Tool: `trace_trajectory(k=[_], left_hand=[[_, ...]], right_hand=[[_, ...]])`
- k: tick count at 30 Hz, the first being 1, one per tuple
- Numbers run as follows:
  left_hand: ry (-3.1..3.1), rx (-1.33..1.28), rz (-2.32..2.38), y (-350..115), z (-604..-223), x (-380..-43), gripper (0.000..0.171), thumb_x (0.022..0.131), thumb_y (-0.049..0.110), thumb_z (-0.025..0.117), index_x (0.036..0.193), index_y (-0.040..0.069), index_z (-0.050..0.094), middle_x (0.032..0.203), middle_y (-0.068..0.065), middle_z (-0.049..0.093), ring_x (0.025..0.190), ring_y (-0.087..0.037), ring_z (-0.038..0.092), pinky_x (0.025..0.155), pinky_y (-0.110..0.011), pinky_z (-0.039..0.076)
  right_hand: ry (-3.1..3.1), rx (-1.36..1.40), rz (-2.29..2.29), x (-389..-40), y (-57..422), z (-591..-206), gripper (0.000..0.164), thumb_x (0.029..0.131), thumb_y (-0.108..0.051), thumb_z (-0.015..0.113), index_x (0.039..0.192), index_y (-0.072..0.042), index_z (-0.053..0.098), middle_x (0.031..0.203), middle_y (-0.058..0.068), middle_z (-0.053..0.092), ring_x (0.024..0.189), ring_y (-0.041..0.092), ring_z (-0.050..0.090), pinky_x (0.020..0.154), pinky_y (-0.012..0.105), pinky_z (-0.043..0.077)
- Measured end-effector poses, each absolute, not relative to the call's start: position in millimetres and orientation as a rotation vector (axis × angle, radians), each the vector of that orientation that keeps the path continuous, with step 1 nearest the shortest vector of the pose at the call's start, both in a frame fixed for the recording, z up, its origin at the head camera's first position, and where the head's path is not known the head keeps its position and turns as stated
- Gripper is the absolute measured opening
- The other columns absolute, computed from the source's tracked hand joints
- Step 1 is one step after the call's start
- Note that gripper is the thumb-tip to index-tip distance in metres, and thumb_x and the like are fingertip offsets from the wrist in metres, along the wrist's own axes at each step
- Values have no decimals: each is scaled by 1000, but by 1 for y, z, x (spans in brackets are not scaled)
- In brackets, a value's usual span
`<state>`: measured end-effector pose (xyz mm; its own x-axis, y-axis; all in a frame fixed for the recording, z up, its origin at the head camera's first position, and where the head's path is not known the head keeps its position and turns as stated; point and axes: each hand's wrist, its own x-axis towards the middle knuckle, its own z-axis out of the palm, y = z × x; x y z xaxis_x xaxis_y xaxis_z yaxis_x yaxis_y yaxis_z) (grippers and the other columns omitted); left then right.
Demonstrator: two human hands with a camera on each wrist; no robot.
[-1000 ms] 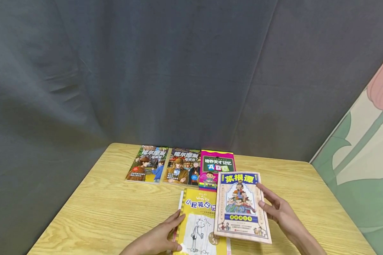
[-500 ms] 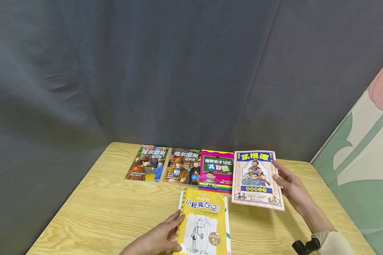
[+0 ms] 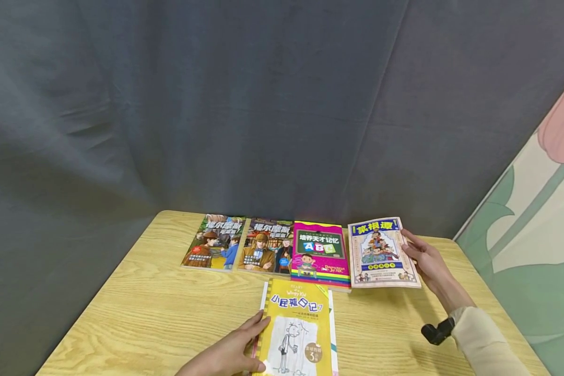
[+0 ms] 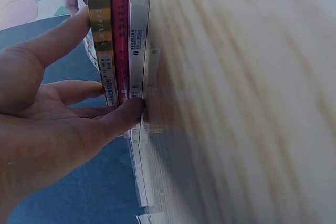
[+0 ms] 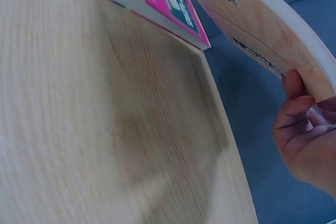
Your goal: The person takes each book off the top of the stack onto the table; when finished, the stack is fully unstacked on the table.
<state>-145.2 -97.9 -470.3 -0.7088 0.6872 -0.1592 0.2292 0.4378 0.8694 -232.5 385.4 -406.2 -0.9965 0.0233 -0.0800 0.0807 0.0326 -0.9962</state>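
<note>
My right hand grips the right edge of a cream-and-blue paperback book with cartoon figures. In the right wrist view its back cover shows, raised off the table, with the fingertips on it. At the front, my left hand rests against the left side of a stack topped by a yellow Diary of a Wimpy Kid book. The left wrist view shows its fingers touching the spines, with a pink book and a white book under the yellow one.
Along the back of the wooden table lie two detective comic-style books, one left and one middle, then a pink ABC book. A grey curtain hangs behind. A flower-patterned wall stands right.
My right hand has carried the cream-and-blue book from over the yellow book and ABC book back and right, to beside the ABC book. My left hand has stayed at the stack.
</note>
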Motion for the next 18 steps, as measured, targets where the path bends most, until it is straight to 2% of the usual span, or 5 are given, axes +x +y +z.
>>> trace_trajectory(k=[10,12,14,16,18], left_hand=[[2253,770,1165,-97,-471,-144,86,78,21,78,150,8,33,158,-19,18,139,-47,22,106,-56,33],[2256,776,1163,-97,-471,-144,86,78,21,79,150,8,33,157,-19,19,138,-47,23,105,-56,33],[2252,774,1171,-97,-471,-145,86,78,21,79,150,7,33,157,-19,19,138,-47,23,105,-54,34],[2250,778,1179,-97,-471,-145,86,78,20,79,150,6,33,158,-19,19,137,-44,27,105,-50,37],[2247,783,1181,-96,-471,-145,86,78,21,78,150,7,33,158,-19,19,137,-44,27,105,-50,36]], right_hand=[[2388,186,-2007,-253,390,-417,59,103,-14,43,154,-5,14,105,-13,55,87,2,61,73,25,53],[2441,222,-1938,-256,390,-420,58,103,-15,42,154,-6,15,113,-4,55,87,1,60,73,25,53],[2490,262,-1873,-259,390,-422,56,103,-15,41,154,-8,16,124,11,52,85,1,59,72,25,53],[2523,311,-1817,-262,389,-424,55,103,-15,40,154,-9,18,136,23,42,85,1,58,72,24,52],[2548,362,-1769,-264,389,-425,55,103,-16,39,154,-10,18,144,29,32,84,1,56,71,23,51]])
